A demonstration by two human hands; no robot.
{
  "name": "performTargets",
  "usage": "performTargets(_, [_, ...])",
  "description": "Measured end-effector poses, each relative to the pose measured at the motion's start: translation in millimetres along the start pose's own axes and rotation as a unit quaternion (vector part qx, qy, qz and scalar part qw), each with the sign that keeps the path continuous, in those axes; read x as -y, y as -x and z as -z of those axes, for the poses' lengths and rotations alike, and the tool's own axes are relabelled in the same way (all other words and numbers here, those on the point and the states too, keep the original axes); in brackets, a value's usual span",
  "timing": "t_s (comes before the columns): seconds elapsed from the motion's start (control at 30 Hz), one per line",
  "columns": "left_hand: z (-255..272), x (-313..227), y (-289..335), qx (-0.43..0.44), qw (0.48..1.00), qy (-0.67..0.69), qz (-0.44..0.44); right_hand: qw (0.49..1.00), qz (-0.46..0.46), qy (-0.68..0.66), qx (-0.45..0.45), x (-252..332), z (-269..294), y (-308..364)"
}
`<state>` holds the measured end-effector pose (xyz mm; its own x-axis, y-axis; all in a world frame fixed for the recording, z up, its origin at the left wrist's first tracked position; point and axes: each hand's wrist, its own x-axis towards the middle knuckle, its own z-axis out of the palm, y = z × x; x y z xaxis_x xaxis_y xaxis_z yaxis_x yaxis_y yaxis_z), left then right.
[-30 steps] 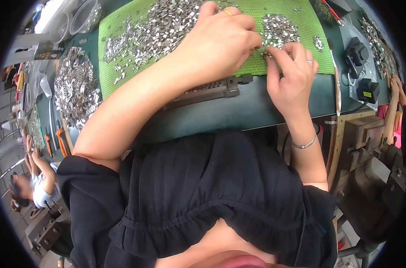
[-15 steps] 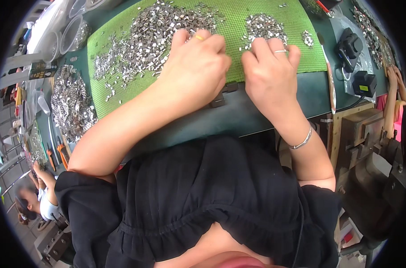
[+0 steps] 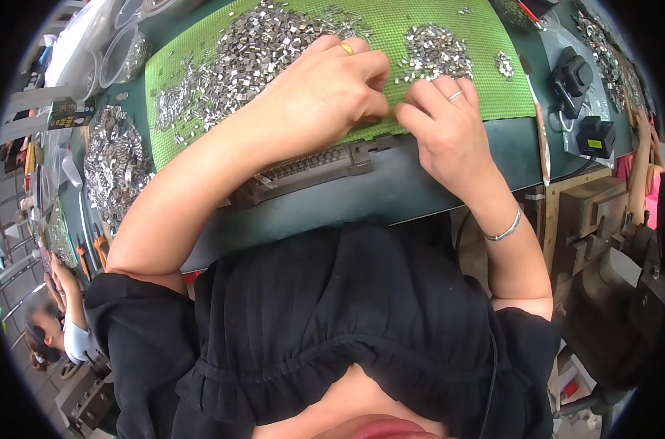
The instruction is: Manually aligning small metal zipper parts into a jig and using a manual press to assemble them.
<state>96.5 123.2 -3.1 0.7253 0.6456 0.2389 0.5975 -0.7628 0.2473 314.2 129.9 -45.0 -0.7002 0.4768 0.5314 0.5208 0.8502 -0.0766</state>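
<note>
My left hand (image 3: 338,91), with a gold ring, is over the near right part of a large pile of small silver metal pieces (image 3: 263,55). Its fingers are curled together, and whatever sits between them is hidden. Close beside it, my right hand (image 3: 444,124) wears a silver ring and bracelet. Its thumb and fingers are pinched, just on the near side of a smaller pile of metal bits (image 3: 435,55); what they hold is too small to make out. Below my left wrist lies a dark metal fixture (image 3: 358,157) with a row of slots, partly covered by my forearm.
A green textured mat (image 3: 504,91) lies under the piles. More metal links (image 3: 117,168) are heaped at the left, near clear plastic cups (image 3: 120,58). At the right stand a black device (image 3: 572,77) and a black adapter (image 3: 596,137). Other people work at both sides.
My left fingertips have swung right and nearer, toward my right hand, which has drawn slightly nearer to me. More of the dark slotted fixture now shows below my left wrist.
</note>
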Motion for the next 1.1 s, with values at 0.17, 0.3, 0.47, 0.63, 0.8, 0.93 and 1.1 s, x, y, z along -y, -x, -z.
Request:
performTargets(0.17, [-0.8,-5.8,7.1,0.023,0.999,-0.027,0.002,0.990,-0.066,-0.123,-0.015,2.7,3.4,10.4])
performTargets(0.3, [-2.9,-14.9,16.7,0.016,0.995,-0.100,0.003,0.979,-0.126,-0.149,-0.059,8.0,3.8,14.3])
performTargets(0.47, [-4.8,-22.6,22.5,-0.018,0.987,-0.138,0.078,0.984,-0.146,-0.090,-0.041,15.6,4.9,9.9])
performTargets(0.63, [7.6,-46.1,58.2,-0.096,0.974,0.015,0.205,0.991,-0.118,-0.063,0.007,14.3,5.7,6.1])
performTargets(0.8, [-9.5,-60.5,83.3,-0.098,0.963,0.047,0.248,0.988,-0.106,-0.068,0.085,16.7,10.7,-5.0])
performTargets(0.93, [-15.8,-60.7,86.8,-0.124,0.962,0.016,0.243,0.982,-0.026,-0.178,0.048,40.8,10.9,-18.1])
performTargets(1.1, [-13.4,-63.0,89.8,-0.139,0.974,-0.060,0.171,0.980,-0.026,-0.184,0.066,61.5,-8.2,-18.3])
